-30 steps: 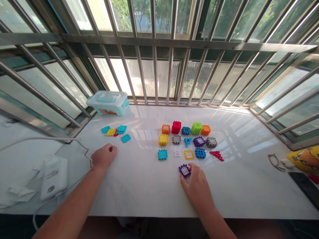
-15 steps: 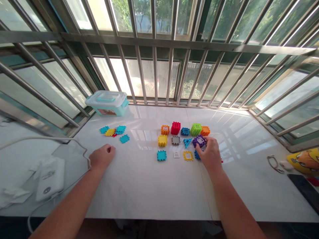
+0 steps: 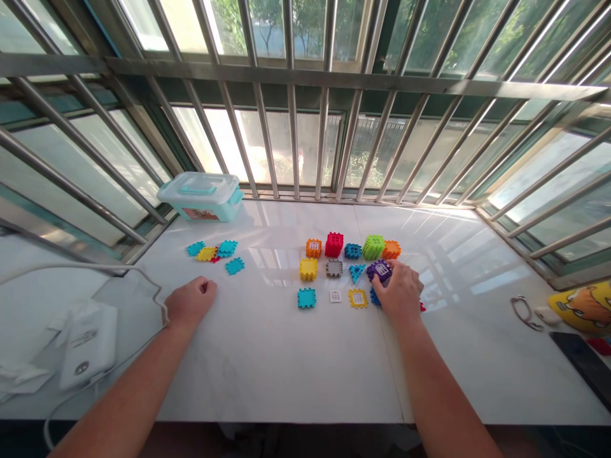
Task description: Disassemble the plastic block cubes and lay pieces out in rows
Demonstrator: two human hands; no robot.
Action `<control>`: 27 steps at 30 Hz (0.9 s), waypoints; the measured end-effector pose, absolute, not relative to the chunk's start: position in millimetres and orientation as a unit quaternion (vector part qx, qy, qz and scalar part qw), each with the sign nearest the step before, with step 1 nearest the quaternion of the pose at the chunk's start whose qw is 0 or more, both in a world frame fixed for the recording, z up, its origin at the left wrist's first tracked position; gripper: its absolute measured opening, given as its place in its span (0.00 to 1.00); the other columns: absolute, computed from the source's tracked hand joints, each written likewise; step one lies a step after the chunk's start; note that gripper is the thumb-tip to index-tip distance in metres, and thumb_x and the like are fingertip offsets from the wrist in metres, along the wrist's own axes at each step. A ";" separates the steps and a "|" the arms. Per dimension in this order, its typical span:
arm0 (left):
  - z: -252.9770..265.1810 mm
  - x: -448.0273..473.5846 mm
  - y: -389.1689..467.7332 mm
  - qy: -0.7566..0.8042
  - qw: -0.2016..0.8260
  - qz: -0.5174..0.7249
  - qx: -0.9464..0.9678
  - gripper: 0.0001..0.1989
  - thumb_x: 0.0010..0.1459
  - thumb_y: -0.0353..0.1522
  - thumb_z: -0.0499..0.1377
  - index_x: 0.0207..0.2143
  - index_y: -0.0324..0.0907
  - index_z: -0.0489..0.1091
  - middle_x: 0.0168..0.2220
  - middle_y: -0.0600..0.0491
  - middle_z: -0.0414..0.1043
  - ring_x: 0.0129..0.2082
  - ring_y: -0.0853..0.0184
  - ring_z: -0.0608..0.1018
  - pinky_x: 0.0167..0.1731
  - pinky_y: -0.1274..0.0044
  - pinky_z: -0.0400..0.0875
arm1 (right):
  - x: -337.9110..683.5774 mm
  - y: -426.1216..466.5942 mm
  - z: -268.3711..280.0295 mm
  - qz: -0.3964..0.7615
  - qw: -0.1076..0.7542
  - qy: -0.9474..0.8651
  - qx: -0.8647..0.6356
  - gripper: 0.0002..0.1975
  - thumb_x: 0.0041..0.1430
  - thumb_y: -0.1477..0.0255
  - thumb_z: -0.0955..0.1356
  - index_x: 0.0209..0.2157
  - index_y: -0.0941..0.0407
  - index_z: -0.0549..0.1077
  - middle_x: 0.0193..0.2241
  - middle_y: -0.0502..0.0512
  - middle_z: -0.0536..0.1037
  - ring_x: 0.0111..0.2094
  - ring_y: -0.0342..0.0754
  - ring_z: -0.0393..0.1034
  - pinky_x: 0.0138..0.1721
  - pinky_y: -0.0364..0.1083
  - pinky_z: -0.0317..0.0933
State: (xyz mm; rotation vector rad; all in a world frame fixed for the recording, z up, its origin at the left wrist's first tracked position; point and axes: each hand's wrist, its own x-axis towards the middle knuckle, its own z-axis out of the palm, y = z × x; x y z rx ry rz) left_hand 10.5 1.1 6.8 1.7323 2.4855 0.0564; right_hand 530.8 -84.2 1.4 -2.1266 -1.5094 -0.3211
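Grouping by colour and shape looked mostly done, to judge by three rows on the white table point(image 3: 286, 369). At the back stood an orange stack point(image 3: 314, 247), a tall red stack point(image 3: 335, 244), a dark blue stack point(image 3: 353, 251), a tall green stack point(image 3: 373, 247) and an orange group point(image 3: 391, 249); the middle row held a yellow stack point(image 3: 308, 269), a grey square point(image 3: 335, 268), a blue triangle point(image 3: 357, 273) and, at the visible right end, the purple stack point(image 3: 379, 270). On that last one the right hand point(image 3: 400, 289) was at work, thumb and fingers pinching its edges; whether they were about to let go could not be told. Nearest the person lay a teal square point(image 3: 306, 298), a white grid point(image 3: 335, 296), a yellow frame point(image 3: 358, 298) and a blue piece point(image 3: 375, 296) partly covered by the hand, with a red tip point(image 3: 422, 306) showing beyond. What seemed left over was a scatter well to the left: three teal pieces point(image 3: 228, 248), a loose yellow piece point(image 3: 207, 254) and a bit of red point(image 3: 216, 259). Near them the left hand point(image 3: 191, 302) rested curled in a fist, nothing visible in it. Behind, the teal box point(image 3: 222, 210) had its clear lid point(image 3: 200, 183) on; its contents could not be made out.
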 end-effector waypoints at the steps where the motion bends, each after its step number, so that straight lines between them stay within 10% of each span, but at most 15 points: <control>1: 7.1 10.8 1.0 0.819 0.056 0.019 0.571 0.20 0.67 0.46 0.47 0.30 0.47 0.70 0.33 0.46 0.77 0.33 0.55 0.75 0.29 0.70 0.54 | 530.9 -84.1 1.2 -0.118 0.251 -0.556 -0.784 0.26 0.63 0.59 0.69 0.59 0.55 0.69 0.53 0.67 0.76 0.57 0.67 0.65 0.55 0.62 0.60; 27: 5.8 10.1 1.0 0.818 0.054 0.029 0.571 0.20 0.66 0.46 0.48 0.30 0.47 0.71 0.32 0.47 0.76 0.31 0.56 0.74 0.28 0.71 0.53 | 530.4 -86.7 2.4 -0.140 0.208 -0.557 -0.791 0.26 0.65 0.57 0.68 0.60 0.55 0.67 0.51 0.67 0.76 0.57 0.67 0.62 0.52 0.59 0.52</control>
